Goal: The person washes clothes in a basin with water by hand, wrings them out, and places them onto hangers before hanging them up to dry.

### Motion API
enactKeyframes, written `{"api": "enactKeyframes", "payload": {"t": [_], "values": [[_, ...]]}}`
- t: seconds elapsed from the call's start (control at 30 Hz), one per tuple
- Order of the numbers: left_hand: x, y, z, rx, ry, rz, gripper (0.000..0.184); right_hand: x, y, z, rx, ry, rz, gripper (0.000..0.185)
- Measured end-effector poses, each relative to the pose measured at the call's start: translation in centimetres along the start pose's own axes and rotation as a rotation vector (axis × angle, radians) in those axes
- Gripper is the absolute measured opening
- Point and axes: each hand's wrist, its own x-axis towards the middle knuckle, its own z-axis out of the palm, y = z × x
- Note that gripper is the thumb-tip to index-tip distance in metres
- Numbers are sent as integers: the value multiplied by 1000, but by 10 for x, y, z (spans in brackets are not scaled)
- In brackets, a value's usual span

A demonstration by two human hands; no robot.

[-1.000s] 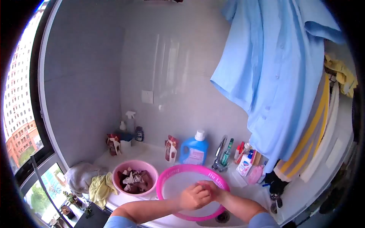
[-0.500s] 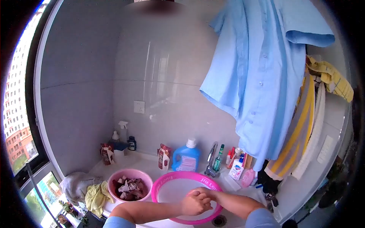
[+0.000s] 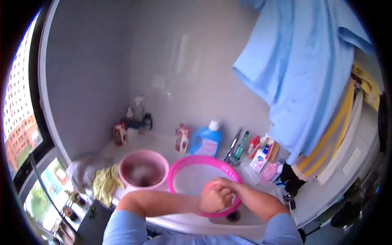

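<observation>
Left hand (image 3: 215, 200) meets right hand (image 3: 223, 183), fingers (image 3: 227, 196) curled — grip contents indeterminable; forearm pressure could tip the pink-rimmed basin (image 3: 171, 179).

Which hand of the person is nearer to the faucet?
Right: the right hand is in front of the faucet; the left hand touches it, farther toward the body.

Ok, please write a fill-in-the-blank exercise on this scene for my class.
1. The left hand and right hand meet above the ____-rimmed basin.
2. The blue detergent bottle has a ____ cap.
3. The hanging short-sleeved shirt is light ____.
4. In the view, the yellow cloth lies to the ____ of the smaller basin.

Missing words: pink; white; blue; left.
</observation>
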Motion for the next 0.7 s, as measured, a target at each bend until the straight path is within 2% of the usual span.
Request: {"api": "enactKeyframes", "payload": {"t": [0.1, 0.23, 0.43, 0.47, 0.53, 0.57, 0.6, 0.7], "values": [[0, 0, -10, -5, 29, 136, 12, 5, -1, 3, -29, 19, 28, 28], [0, -1, -16, 68, 91, 158, 13, 5, -5, 2, -45, 55, 49, 28], [-20, 3, -19, 87, 60, 69, 18, 14, 1, 13, -46, 137, 42, 29], [-14, 1, -22, 66, 67, 136, 18, 9, 2, 10, -27, 190, 10, 30], [-10, -10, -32, -14, 76, 136, 14, -6, -3, 14, 17, 265, -60, 31], [-10, -16, -41, -44, 80, 173, 13, -22, -20, 36, 141, 277, -49, 31], [-13, -19, -44, -12, 70, 119, 18, -42, -44, 63, 262, 282, -45, 30], [-20, -19, -66, -18, 138, -79, 37, -70, -61, 84, 173, 417, -206, 29]]}}
